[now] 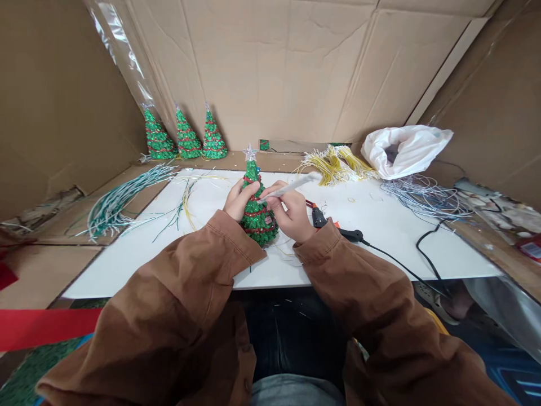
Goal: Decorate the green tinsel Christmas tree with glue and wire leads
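Note:
A small green tinsel Christmas tree (257, 219) with red garland and a clear star on top stands upright on the white board (380, 242). My left hand (237, 198) is wrapped round the tree's left side. My right hand (291, 213) is closed on a translucent white stick (291, 186), whose near end touches the tree's upper part. Both arms wear brown sleeves.
A black glue gun (338, 228) with a black cord lies right of my right hand. Three finished trees (186, 135) stand at the back left. Green-white wires (122, 197), yellow wires (333, 163), grey wires (426, 197) and a white bag (406, 148) ring the board. Cardboard walls surround everything.

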A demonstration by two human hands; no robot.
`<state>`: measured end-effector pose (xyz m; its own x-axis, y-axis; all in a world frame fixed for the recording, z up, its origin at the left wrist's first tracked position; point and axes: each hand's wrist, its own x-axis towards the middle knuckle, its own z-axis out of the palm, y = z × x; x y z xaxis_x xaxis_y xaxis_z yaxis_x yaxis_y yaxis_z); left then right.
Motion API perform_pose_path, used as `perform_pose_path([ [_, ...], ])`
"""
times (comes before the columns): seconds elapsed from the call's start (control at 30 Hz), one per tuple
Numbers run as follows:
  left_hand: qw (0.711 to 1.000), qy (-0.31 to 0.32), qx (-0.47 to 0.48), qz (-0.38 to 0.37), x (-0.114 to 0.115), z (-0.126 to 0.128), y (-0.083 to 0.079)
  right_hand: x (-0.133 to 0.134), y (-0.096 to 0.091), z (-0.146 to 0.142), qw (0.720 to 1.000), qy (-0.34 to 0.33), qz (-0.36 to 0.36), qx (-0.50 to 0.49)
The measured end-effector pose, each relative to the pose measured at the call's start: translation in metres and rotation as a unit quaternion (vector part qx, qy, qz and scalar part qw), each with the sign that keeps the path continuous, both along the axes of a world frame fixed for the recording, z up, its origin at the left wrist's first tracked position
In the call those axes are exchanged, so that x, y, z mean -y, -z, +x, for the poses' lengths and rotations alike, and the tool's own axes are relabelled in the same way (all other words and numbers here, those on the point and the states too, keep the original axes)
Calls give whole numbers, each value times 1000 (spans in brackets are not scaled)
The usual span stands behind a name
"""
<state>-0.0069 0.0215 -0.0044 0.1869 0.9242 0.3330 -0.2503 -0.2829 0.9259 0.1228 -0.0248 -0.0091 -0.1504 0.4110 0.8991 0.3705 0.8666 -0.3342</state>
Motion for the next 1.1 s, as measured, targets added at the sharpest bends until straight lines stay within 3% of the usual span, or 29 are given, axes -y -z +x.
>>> perform_pose_path([
  [0.8,999,-31,21,-13,-3,0,-1,2,3,-3,999,23,39,22],
  [1.1,999,-33,6,-4,-2,-1,-1,4,3,-4,1000,13,13,6],
])
